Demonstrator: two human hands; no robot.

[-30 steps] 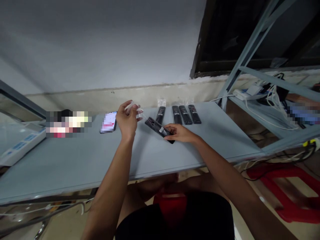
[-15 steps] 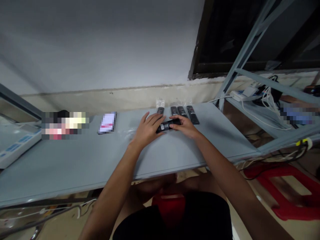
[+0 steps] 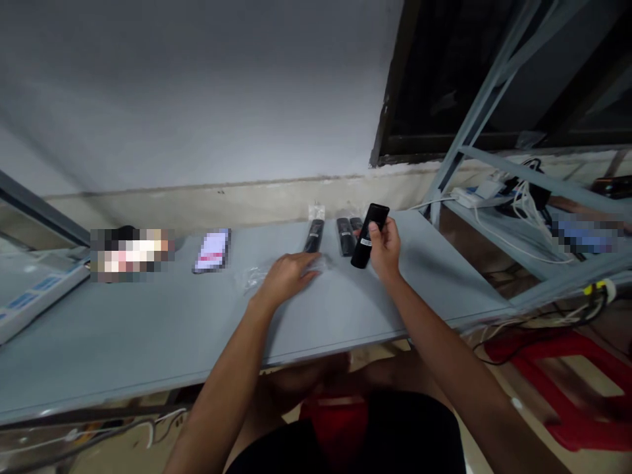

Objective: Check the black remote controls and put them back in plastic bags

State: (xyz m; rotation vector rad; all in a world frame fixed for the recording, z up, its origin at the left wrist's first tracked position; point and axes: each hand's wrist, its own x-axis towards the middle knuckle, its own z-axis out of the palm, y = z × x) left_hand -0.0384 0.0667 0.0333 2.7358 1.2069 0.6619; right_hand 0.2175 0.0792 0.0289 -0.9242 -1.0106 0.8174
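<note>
My right hand [image 3: 386,247] grips a black remote control [image 3: 369,234], lifted upright above the grey table [image 3: 148,322]. My left hand [image 3: 288,280] lies flat on the table with fingers stretched toward a bagged black remote [image 3: 314,235]. Just left of that hand lies an empty clear plastic bag [image 3: 253,280]. Two more bagged remotes [image 3: 345,235] rest on the table behind the held one, partly hidden by it.
A phone [image 3: 212,251] lies on the table to the left, beside a blurred-out patch. A white device [image 3: 29,293] sits at the far left. A metal shelf [image 3: 518,224] with cables and a power strip stands on the right. A red stool [image 3: 567,382] is below.
The remote has come out of its clear bag, which now lies on the table. My right hand has lifted the bare remote up and right; my left hand has dropped flat.
</note>
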